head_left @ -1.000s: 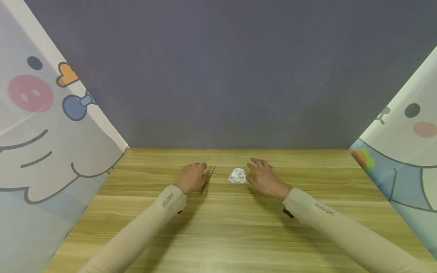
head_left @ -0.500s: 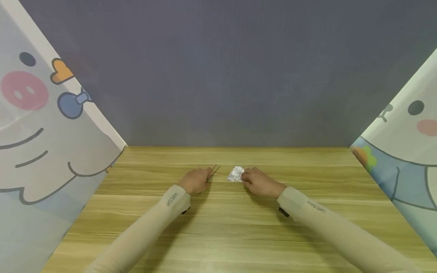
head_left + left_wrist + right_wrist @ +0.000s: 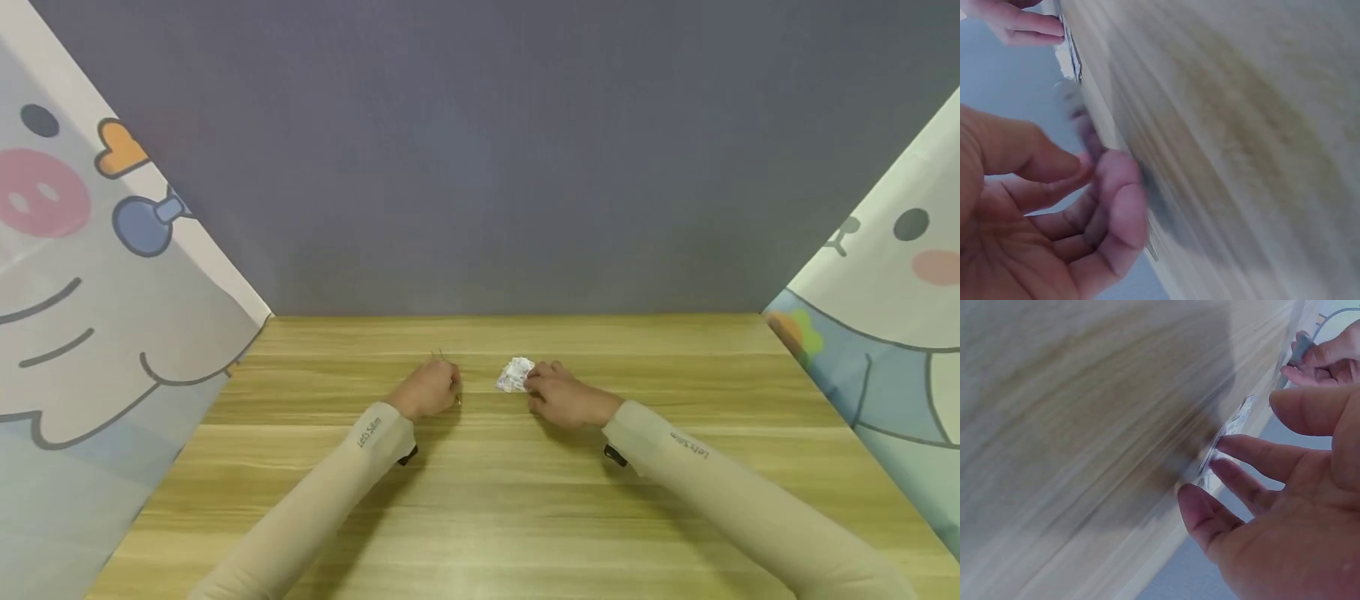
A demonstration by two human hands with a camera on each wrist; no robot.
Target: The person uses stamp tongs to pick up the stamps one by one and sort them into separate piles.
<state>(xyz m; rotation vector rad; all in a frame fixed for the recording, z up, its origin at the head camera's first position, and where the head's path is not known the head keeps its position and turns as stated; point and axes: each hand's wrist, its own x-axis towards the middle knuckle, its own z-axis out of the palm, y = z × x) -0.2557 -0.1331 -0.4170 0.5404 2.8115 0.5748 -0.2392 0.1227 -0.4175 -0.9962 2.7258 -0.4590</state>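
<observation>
My left hand (image 3: 426, 390) holds slim metal tweezers between thumb and curled fingers. In the head view two thin prongs stick out beyond the knuckles, and the other end shows below the fingertips. The tweezers (image 3: 1079, 112) look blurred in the left wrist view. To the right lies a small flat pile of white printed pieces (image 3: 513, 376), some of them shiny. The right hand (image 3: 564, 396) rests at its right edge with fingers loosely bent; in the right wrist view the fingertips (image 3: 1225, 445) touch the pile and the thumb stands apart.
Both hands are over a wood-grain table (image 3: 480, 500). A dark grey panel (image 3: 480, 167) rises along the back. Cartoon-printed sheets flank it, one on the left (image 3: 187, 317) and another on the right (image 3: 885, 333). Pale sleeves cover both forearms.
The left hand has picked up the tweezers from the table and turned them, so the prongs now point away past the knuckles. My right hand has lowered its fingers onto the pile's edge.
</observation>
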